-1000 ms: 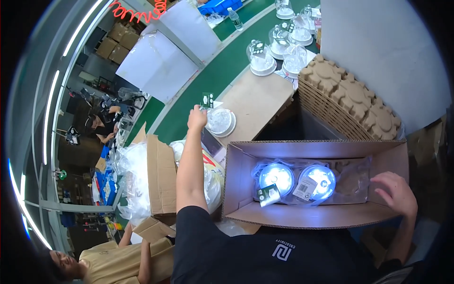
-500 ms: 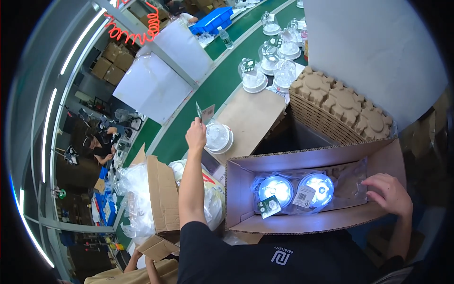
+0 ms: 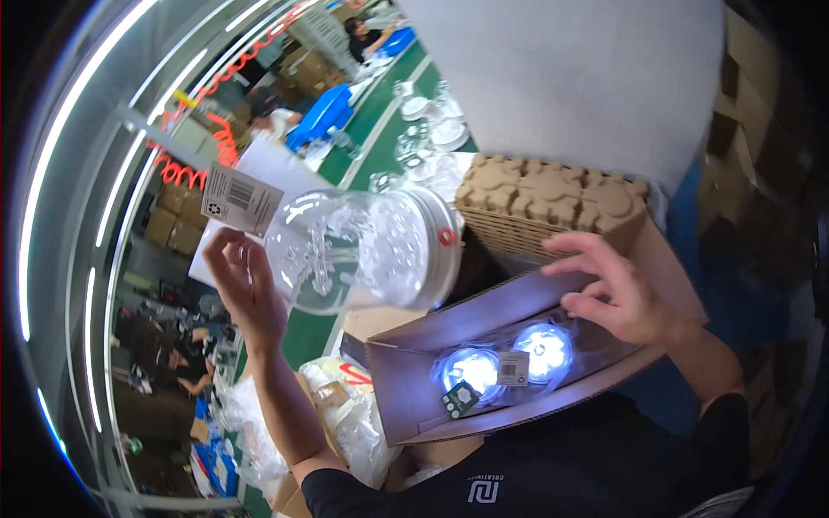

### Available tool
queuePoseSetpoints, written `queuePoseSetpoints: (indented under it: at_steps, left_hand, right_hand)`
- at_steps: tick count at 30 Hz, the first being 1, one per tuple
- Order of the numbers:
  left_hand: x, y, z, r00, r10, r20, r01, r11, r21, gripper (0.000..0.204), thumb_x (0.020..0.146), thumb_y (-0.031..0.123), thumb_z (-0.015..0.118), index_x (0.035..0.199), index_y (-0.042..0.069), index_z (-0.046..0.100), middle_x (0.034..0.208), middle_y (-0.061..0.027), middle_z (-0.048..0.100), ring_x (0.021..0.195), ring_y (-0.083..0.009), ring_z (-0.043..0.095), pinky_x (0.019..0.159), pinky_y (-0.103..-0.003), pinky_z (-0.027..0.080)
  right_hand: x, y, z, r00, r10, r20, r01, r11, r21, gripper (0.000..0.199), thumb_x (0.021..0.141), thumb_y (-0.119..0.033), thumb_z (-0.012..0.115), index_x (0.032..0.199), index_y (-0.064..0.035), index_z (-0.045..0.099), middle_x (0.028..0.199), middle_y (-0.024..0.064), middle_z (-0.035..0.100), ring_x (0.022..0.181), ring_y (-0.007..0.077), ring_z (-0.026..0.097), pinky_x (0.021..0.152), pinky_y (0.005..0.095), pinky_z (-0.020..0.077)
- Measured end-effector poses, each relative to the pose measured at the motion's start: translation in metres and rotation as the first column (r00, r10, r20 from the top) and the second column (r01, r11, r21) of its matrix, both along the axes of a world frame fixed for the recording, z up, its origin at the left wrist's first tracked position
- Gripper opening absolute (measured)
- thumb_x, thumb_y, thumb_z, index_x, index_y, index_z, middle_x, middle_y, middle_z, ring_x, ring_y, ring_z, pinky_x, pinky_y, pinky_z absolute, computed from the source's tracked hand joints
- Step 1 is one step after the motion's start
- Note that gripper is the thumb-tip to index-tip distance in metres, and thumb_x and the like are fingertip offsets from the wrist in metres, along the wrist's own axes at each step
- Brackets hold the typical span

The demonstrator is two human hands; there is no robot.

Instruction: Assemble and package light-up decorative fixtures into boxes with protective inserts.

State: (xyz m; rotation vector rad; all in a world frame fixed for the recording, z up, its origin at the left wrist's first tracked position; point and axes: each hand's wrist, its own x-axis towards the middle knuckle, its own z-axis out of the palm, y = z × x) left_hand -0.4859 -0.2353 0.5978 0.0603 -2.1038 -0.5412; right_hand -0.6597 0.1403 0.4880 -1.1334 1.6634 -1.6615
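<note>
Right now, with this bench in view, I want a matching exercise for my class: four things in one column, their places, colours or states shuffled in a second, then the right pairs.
Things
1. Dome
2. Trays
3. Box
4. Cord

Descriptions
A. Red and coiled
B. Open, with two lit lamps inside
C. Clear, held up by the left hand
D. Brown, in a stack

Right pairs: 1-C, 2-D, 3-B, 4-A

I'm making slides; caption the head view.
Left hand holding a clear white-based dome; empty right hand above an open brown cardboard box.
</note>
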Motion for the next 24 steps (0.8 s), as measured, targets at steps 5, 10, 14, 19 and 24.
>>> queuePoseSetpoints:
  at_steps: [5, 10, 14, 19, 24]
  left_hand:
    - [-0.038, 0.076, -0.018, 0.958, -0.277, 0.068, 0.258, 0.944, 0.204, 0.033, 0.098, 0.004, 0.05, 0.129, -0.001, 0.039, 0.099, -0.0049, 0.052, 0.082, -0.0086, 0.046, 0.073, -0.022, 0.036]
    - [-0.069, 0.129, -0.044, 0.906, -0.417, 0.076, 0.396, 0.897, 0.199, 0.037, 0.093, 0.001, 0.058, 0.125, -0.001, 0.041, 0.095, -0.0063, 0.055, 0.078, -0.0084, 0.048, 0.069, -0.023, 0.039]
    - [-0.08, 0.151, -0.043, 0.868, -0.491, 0.074, 0.474, 0.864, 0.173, 0.036, 0.092, 0.004, 0.062, 0.122, -0.003, 0.044, 0.082, -0.0041, 0.055, 0.066, -0.0081, 0.046, 0.061, -0.023, 0.038]
    - [-0.091, 0.166, -0.035, 0.839, -0.519, 0.164, 0.522, 0.852, 0.023, 0.031, 0.09, 0.004, 0.064, 0.117, -0.005, 0.05, 0.077, -0.005, 0.059, 0.06, -0.0075, 0.047, 0.056, -0.022, 0.038]
    - [-0.091, 0.163, -0.052, 0.845, -0.536, -0.003, 0.529, 0.833, 0.165, 0.031, 0.091, 0.004, 0.065, 0.117, -0.004, 0.049, 0.087, -0.0048, 0.058, 0.067, -0.0068, 0.049, 0.061, -0.022, 0.04]
  right_hand:
    - [0.003, 0.007, -0.016, 0.931, 0.094, 0.354, -0.042, 0.987, -0.153, 0.097, 0.091, -0.003, 0.07, 0.159, -0.0111, 0.001, 0.162, 0.0184, 0.019, 0.14, 0.0301, 0.04, 0.093, 0.035, 0.0561]
    - [0.003, 0.039, -0.041, 0.899, 0.06, 0.435, 0.039, 0.976, -0.214, 0.104, 0.086, 0.001, 0.075, 0.159, -0.0099, 0.001, 0.162, 0.0168, 0.02, 0.138, 0.021, 0.039, 0.107, 0.0319, 0.0447]
    - [0.02, 0.062, -0.045, 0.877, -0.068, 0.476, 0.185, 0.962, -0.203, 0.096, 0.084, 0.004, 0.076, 0.155, -0.0081, 0.013, 0.162, 0.0154, 0.024, 0.128, 0.0204, 0.05, 0.093, 0.0317, 0.056]
    - [0.025, 0.079, -0.051, 0.852, -0.151, 0.501, 0.264, 0.951, -0.162, 0.093, 0.083, 0.004, 0.076, 0.153, -0.0073, 0.017, 0.16, 0.0149, 0.027, 0.121, 0.021, 0.056, 0.088, 0.0325, 0.0596]
    - [0.02, 0.085, -0.047, 0.824, -0.119, 0.554, 0.221, 0.968, -0.121, 0.088, 0.082, 0.007, 0.074, 0.153, -0.0061, 0.022, 0.157, 0.0144, 0.033, 0.115, 0.0208, 0.06, 0.086, 0.033, 0.0612]
